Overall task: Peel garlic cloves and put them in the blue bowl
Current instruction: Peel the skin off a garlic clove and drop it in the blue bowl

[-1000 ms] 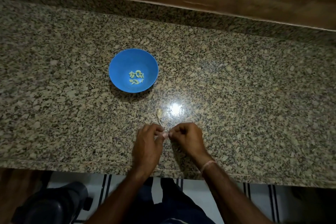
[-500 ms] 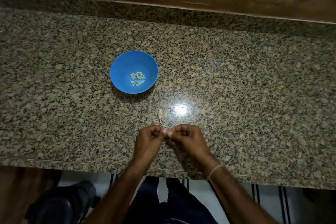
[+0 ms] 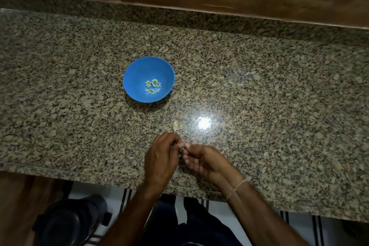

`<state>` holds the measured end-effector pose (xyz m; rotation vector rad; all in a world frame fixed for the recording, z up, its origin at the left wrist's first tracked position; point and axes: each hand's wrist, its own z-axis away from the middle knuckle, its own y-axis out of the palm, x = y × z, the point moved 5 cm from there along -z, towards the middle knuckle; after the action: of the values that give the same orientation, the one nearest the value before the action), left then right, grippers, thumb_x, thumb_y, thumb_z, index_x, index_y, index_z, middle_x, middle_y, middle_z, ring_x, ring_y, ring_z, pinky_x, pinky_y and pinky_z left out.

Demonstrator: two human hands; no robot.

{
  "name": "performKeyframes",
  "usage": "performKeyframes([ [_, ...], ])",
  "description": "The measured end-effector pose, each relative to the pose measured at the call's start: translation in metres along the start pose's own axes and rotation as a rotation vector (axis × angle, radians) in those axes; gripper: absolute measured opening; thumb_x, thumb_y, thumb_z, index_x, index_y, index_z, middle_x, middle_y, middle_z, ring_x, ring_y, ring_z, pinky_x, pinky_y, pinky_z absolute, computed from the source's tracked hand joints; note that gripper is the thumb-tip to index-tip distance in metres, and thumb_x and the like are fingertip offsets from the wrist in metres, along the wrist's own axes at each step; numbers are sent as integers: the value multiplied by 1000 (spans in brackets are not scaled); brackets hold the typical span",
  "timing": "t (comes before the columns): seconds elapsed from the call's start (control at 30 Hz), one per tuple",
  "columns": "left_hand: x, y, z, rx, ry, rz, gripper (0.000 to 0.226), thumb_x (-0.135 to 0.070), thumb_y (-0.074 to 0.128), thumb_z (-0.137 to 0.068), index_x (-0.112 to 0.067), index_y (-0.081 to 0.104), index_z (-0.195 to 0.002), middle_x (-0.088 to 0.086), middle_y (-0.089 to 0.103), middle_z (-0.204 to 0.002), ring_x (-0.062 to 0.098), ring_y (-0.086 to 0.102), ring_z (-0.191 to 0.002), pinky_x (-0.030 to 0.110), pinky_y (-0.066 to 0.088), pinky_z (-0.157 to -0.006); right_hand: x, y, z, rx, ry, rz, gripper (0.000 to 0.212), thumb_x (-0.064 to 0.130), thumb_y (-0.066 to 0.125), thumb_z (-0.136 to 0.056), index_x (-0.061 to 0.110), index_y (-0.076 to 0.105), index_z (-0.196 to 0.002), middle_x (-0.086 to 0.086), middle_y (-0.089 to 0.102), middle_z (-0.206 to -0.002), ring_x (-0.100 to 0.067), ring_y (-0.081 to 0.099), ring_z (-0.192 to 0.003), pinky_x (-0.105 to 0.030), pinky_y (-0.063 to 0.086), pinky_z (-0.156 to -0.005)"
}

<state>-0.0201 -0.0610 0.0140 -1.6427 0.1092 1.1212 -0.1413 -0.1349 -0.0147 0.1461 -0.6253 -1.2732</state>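
Head view. We see a speckled granite countertop (image 3: 279,106) spreading beyond and to either side of the hands, with a bright glare spot (image 3: 204,122) just ahead of the right hand (image 3: 207,163). A blue bowl (image 3: 135,78) stands well ahead of the left hand (image 3: 160,159) and apart from both hands. A small heap of peeled cloves (image 3: 152,86) lies at its bottom. The two hands meet near the counter's front edge, fingertips touching. The left hand's fingers are curled in and pinch a garlic clove (image 3: 182,144), of which only a pale sliver shows between the two sets of fingertips. The right hand's thumb and forefinger nip the same clove from the other side, with its remaining fingers loosely curled beneath. A thin wristband (image 3: 238,185) circles the right wrist. Just ahead of the left hand's knuckles a pale loose piece (image 3: 175,125) lies on the stone; we cannot tell whether it is shed skin or an unpeeled clove. We judge the held clove to be light, firm and small, and its papery skin thin, brittle and apt to tear in flakes. Once bare it is likely smooth and slightly tacky. We would hold it across its belly with one hand and lift the skin at the tip or root end with a nail of the other, pressing lightly so it does not slip out.
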Motion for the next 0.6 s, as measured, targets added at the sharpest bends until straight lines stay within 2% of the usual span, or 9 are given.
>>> performKeyframes([
  [0.07, 1, 4, 2, 33, 24, -44, 18, -27, 58, -104, -32, 51, -87, -17, 53, -85, 10, 50, -81, 31, 39, -59, 0, -2, 1, -15, -78, 74, 14, 4, 67, -97, -2, 73, -87, -11, 71, -75, -17, 66, -66, -25, 60, -61],
  [0.17, 12, 18, 6, 130, -132, 99, 20, -30, 51, -106, -33, 48, -87, -16, 52, -79, 7, 49, -72, 30, 32, -58, 17, -7, 4, -146, -562, 633, 17, 13, 74, -95, 3, 71, -81, -9, 71, -72, -19, 65, -65, -28, 54, -61],
  [0.23, 15, 27, 10, 181, -238, 220, 23, -34, 45, -109, -31, 45, -86, -14, 49, -70, 6, 43, -61, 32, 32, -59, 26, -6, 4, -228, -765, 872, 19, 18, 75, -93, 13, 72, -75, 1, 70, -67, -8, 63, -63, -22, 49, -59],
  [0.3, 9, 28, 11, 159, -184, 171, 21, -33, 41, -110, -31, 42, -89, -11, 47, -73, 6, 42, -61, 33, 31, -56, 28, -6, 1, -248, -747, 869, 22, 20, 75, -93, 17, 70, -72, 7, 68, -63, -2, 60, -60, -20, 47, -58],
  [0.33, 4, 25, 11, 135, -121, 85, 19, -32, 40, -110, -30, 41, -91, -11, 46, -78, 7, 43, -63, 33, 31, -55, 26, -8, -2, -239, -684, 801, 24, 22, 74, -94, 15, 70, -71, 5, 68, -63, -5, 60, -60, -23, 49, -59],
  [0.4, -2, 20, 9, 100, -32, -57, 16, -29, 40, -110, -30, 39, -94, -10, 45, -85, 11, 44, -66, 32, 29, -52, 15, -10, -9, -180, -498, 545, 31, 22, 71, -97, 1, 69, -75, -9, 67, -64, -21, 60, -61, -33, 49, -60],
  [0.47, 0, 21, 9, 100, -29, -71, 18, -29, 39, -110, -31, 37, -92, -10, 45, -85, 10, 43, -67, 32, 29, -53, 8, -8, -10, -162, -436, 449, 33, 23, 70, -99, -2, 67, -77, -13, 64, -64, -23, 57, -61, -34, 46, -60],
  [0.53, 8, 28, 10, 145, -165, 69, 23, -32, 37, -110, -31, 39, -88, -8, 48, -81, 9, 47, -69, 34, 35, -59, 12, -8, -6, -237, -603, 672, 31, 21, 68, -99, 4, 64, -73, -5, 63, -63, -12, 55, -60, -30, 44, -60],
  [0.6, 16, 36, 11, 192, -362, 290, 28, -36, 37, -110, -28, 50, -86, -6, 54, -76, 16, 52, -70, 39, 41, -65, 17, -2, 0, -309, -785, 931, 26, 18, 65, -99, 9, 62, -74, -1, 60, -62, -7, 48, -57, -29, 40, -55],
])
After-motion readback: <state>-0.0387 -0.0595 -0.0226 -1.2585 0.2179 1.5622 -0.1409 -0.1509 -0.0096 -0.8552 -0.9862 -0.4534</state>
